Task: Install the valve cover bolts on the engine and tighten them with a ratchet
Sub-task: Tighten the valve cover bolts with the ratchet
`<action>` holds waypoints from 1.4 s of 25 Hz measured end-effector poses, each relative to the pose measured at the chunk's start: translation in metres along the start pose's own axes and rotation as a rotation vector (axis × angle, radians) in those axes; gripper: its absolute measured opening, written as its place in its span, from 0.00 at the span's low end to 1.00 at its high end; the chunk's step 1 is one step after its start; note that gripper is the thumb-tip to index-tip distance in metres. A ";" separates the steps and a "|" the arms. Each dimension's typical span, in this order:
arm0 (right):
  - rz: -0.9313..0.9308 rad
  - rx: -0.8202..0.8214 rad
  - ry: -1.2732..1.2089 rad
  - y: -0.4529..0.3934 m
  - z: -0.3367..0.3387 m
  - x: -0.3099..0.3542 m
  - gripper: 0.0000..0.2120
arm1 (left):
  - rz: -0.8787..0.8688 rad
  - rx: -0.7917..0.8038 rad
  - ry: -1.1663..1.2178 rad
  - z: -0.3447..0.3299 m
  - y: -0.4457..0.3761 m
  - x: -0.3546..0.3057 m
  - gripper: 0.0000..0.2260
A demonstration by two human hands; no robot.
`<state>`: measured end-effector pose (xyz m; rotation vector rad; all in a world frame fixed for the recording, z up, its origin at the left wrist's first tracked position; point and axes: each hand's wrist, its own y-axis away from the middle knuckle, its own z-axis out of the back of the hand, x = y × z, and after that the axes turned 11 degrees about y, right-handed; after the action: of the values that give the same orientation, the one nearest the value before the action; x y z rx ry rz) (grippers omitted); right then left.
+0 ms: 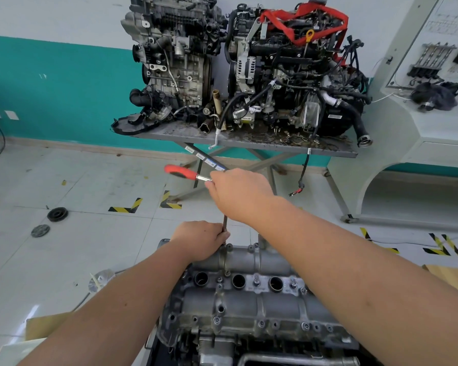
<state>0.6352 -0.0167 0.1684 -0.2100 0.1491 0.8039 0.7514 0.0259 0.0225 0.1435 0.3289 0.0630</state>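
Gripping the red-handled ratchet (187,173) with my right hand (238,192), left hand (200,240) pinching the thin dark extension bar (225,225) above the rough cast-aluminium valve cover (249,297).

The wall (50,83) is white above and teal below, with a tan skirting along the bottom. The floor (64,175) has pale glossy tiles with yellow-black tape marks (126,206). A grey metal table (249,143) on crossed legs carries two spare engines (288,75). A pale display stand (421,128) is at the right.
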 end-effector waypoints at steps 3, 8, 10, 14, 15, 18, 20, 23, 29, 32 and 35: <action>-0.171 0.150 -0.391 -0.005 0.004 0.002 0.16 | -0.010 -0.015 0.014 0.001 0.001 0.000 0.21; -0.566 0.343 -1.456 0.000 0.009 0.003 0.08 | -0.024 -0.018 0.027 0.002 0.000 0.000 0.19; -0.684 0.300 -1.829 0.002 0.003 0.002 0.05 | -0.032 -0.018 0.029 0.002 0.000 -0.001 0.18; -0.766 0.108 -2.228 0.013 -0.017 -0.003 0.13 | -0.028 0.002 0.032 0.002 -0.001 0.000 0.14; -0.730 0.059 -2.251 0.018 -0.021 -0.001 0.14 | -0.025 0.005 0.032 0.002 -0.001 0.000 0.14; -0.583 -0.049 -2.196 0.030 -0.032 0.007 0.05 | -0.016 0.008 0.026 0.004 0.000 -0.002 0.15; -0.509 -0.099 -1.999 0.035 -0.038 0.010 0.08 | -0.006 0.010 0.036 0.003 0.000 -0.002 0.15; -0.235 -0.414 -1.193 0.041 -0.048 0.002 0.11 | 0.004 0.014 0.047 0.006 -0.001 -0.001 0.14; 0.332 -0.471 -0.186 0.024 -0.035 -0.022 0.14 | 0.014 -0.038 0.164 0.005 0.003 -0.005 0.15; 0.304 -0.179 0.186 0.013 -0.013 -0.022 0.13 | -0.018 0.003 0.080 0.006 0.001 -0.005 0.16; 0.244 0.051 0.189 0.004 0.004 -0.013 0.23 | 0.011 0.046 0.010 0.006 0.000 -0.004 0.17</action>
<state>0.6237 -0.0223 0.1746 -0.2219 0.3790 1.0209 0.7495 0.0244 0.0296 0.1906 0.3394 0.0668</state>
